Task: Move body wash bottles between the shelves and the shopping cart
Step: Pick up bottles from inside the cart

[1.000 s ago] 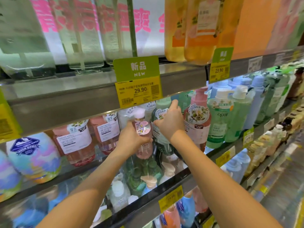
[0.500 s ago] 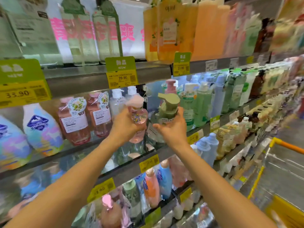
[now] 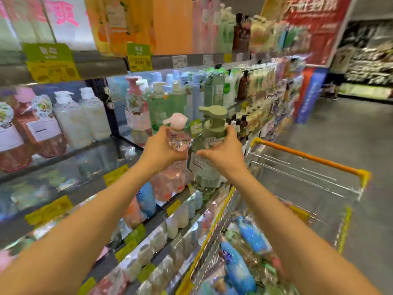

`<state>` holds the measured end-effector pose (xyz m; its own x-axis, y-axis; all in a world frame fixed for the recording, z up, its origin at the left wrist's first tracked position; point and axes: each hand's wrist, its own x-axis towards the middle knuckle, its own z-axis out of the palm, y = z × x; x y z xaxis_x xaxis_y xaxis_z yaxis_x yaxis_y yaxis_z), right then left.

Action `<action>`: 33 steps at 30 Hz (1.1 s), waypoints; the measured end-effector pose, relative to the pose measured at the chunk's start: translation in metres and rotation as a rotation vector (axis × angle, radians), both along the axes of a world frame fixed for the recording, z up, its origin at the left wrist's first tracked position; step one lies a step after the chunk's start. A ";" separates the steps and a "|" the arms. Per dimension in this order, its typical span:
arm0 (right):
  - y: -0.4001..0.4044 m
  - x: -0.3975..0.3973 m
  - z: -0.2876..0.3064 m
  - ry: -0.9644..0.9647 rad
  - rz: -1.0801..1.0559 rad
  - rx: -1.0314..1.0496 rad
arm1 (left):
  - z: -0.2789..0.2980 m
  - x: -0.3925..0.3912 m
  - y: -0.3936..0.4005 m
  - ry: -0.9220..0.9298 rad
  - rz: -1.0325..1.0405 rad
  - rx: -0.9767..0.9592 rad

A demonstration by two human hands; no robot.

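Pink bottle point(image 3: 172, 167) was gripped by left hand point(image 3: 162, 150), green bottle point(image 3: 209, 158) by right hand point(image 3: 225, 154), beside the cart point(image 3: 308, 158).

shelves point(image 3: 102, 67), bottle rows, cart point(image 3: 308, 158) holding bottles

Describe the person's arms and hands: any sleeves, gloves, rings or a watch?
Both forearms are bare up to the frame edge, with no sleeve showing. The left hand and right hand wear no gloves. No rings, watch or bracelet show, though the picture is motion-blurred.

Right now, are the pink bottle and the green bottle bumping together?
Cannot tell. In the head view the pink bottle and green bottle sit side by side, their edges blurred.
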<state>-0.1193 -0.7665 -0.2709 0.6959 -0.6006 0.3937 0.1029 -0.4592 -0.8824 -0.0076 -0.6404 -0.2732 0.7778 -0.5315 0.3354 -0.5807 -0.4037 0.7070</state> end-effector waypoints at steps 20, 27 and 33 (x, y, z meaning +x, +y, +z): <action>-0.087 -0.152 -0.183 0.442 -0.399 0.303 | -0.200 -0.090 -0.132 0.389 -0.364 0.406; -0.093 -0.169 -0.275 0.651 -0.437 0.440 | -0.295 -0.104 -0.129 0.543 -0.356 0.610; -0.103 -0.175 -0.325 0.802 -0.382 0.671 | -0.355 -0.117 -0.124 0.672 -0.324 0.749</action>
